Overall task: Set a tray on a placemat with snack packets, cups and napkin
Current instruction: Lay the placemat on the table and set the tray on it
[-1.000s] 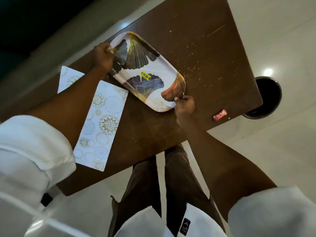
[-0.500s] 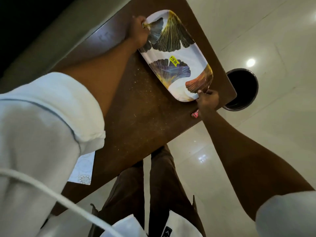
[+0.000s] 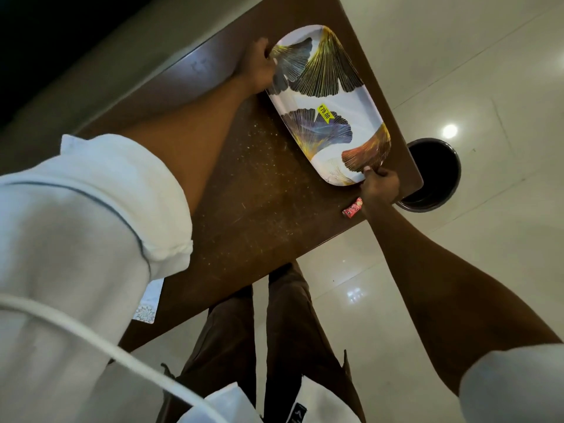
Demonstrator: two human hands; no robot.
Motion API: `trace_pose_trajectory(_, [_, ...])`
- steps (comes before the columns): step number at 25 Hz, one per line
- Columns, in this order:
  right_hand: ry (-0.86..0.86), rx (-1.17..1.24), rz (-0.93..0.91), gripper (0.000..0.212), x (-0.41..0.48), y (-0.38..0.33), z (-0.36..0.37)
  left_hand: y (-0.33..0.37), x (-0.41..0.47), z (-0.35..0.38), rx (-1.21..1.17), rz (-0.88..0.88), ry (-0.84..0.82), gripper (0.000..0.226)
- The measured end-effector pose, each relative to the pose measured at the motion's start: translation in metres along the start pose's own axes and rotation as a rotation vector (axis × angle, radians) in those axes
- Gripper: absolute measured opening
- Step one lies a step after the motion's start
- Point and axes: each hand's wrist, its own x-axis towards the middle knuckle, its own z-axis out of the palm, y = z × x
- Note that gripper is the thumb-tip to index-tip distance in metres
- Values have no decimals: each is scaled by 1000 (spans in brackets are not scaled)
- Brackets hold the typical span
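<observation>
A white oblong tray printed with dark and gold ginkgo leaves and a yellow price sticker is held over the right end of the brown table. My left hand grips its far end. At the near end, my right hand pinches the rim. A small red snack packet lies on the table just beside my right wrist. Only a corner of the white patterned placemat peeks out under my left sleeve; the rest is hidden.
A dark round bin stands on the glossy tiled floor past the table's right corner. The tabletop is scratched and speckled. My legs are below the near edge. A white cable crosses my left sleeve.
The tray, held at both ends, has travelled from near the placemat toward the table's right end. The view swung right, so my left sleeve now covers most of the placemat.
</observation>
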Motion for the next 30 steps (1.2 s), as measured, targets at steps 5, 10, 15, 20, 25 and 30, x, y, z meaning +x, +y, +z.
trace_pose_trajectory(5, [68, -66, -148, 34, -59, 2, 14, -61, -107, 0, -200, -174, 223, 50])
trace_pose_trajectory(10, [-301, -560, -520, 50, -156, 11, 76, -176, -240, 1, -180, -516, 531, 53])
trace_pose_trajectory(15, [-524, -772, -866, 41, -249, 26, 169, -301, -352, -14, -171, -894, 642, 66])
trace_pose_trajectory(20, [-741, -926, -1282, 66, -312, 40, 246, -378, -403, -15, -274, -1106, 610, 89])
trace_pose_trajectory(25, [-756, -1291, -1488, 105, -338, 20, 293, -400, -410, -23, -408, -1153, 576, 118])
trace_pose_trajectory(30, [-812, -1446, -1442, 103, -348, 11, 302, -405, -413, -22, -479, -1113, 466, 136])
